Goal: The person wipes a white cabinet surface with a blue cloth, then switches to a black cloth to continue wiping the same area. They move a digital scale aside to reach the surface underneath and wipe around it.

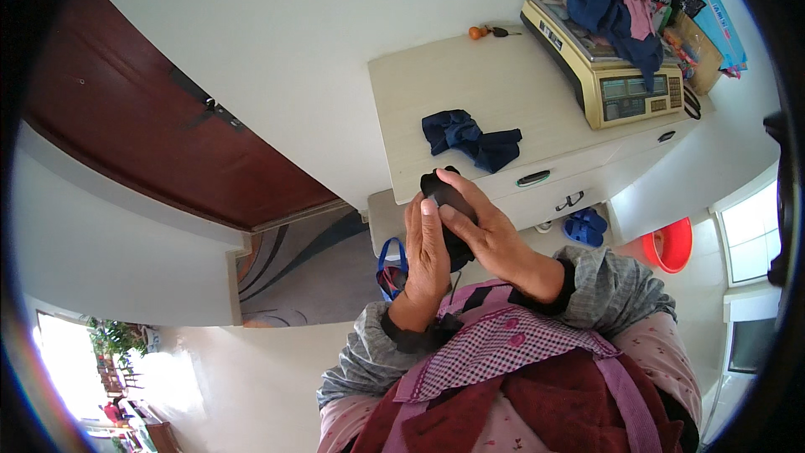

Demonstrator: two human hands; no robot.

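Between my two hands, in front of my chest, is a black object (458, 201) with a rounded, smooth part; my fingers cover much of it, and I cannot tell its exact kind. My left hand (426, 251) presses along its near left side with fingers pointing up. My right hand (500, 239) wraps its right side, thumb and fingers bent over it. Just beyond, a crumpled dark blue cloth (471, 138) lies on the pale wooden cabinet top (434, 75).
A digital scale (635, 97) with blue and pink cloths (604, 12) stands at the cabinet's right. Small orange fruits (478, 32) and a key lie by the wall. Below are blue slippers (585, 226), a red basin (676, 245) and a blue-handled bag (391, 277). A dark red door (157, 119) is left.
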